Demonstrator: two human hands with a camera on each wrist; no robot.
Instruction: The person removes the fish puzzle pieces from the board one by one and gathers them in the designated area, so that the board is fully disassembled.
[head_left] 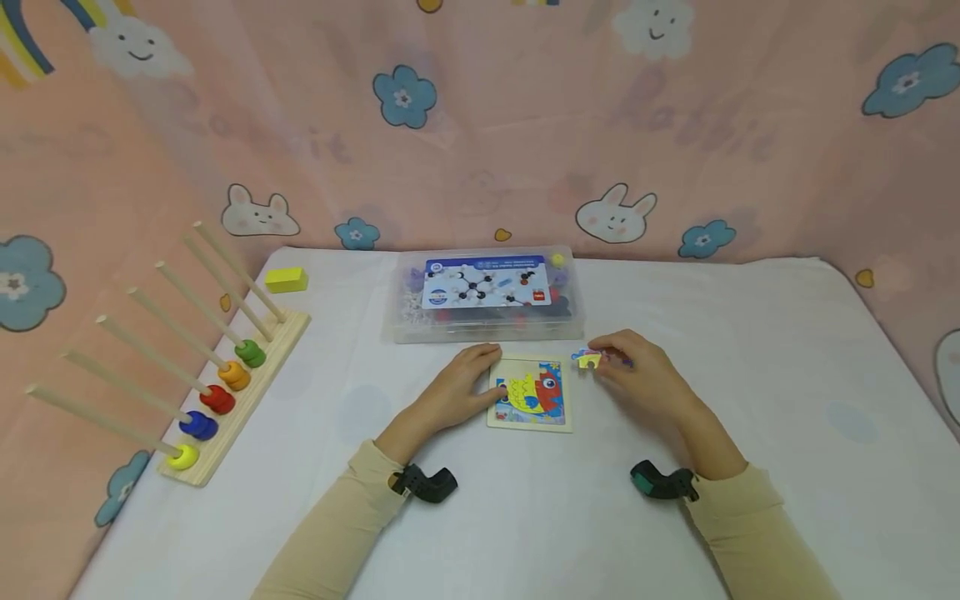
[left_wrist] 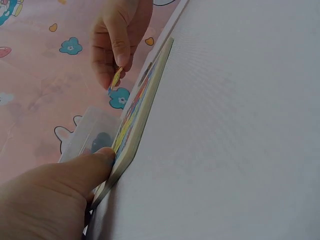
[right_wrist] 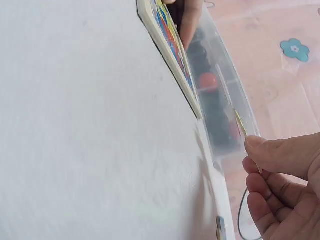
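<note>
A square wooden jigsaw puzzle (head_left: 552, 421) with a red, yellow and blue fish picture lies on the white table. My left hand (head_left: 453, 387) holds it at its left side, thumb on the picture and fingers by the upper left corner. In the left wrist view the thumb (left_wrist: 95, 167) presses on the board's face. Right of the board, my right hand (head_left: 648, 375) pinches a small yellow and blue puzzle piece (head_left: 588, 359) between thumb and fingers. The right wrist view shows this piece (right_wrist: 240, 122) edge-on, raised above the table.
Behind the puzzle stands a clear plastic case (head_left: 487, 329) with a molecule label. To the left is a wooden peg rack (head_left: 255, 396) with coloured rings on tall pegs, and a yellow block (head_left: 287, 280). Another small piece (right_wrist: 220, 227) lies by the right hand.
</note>
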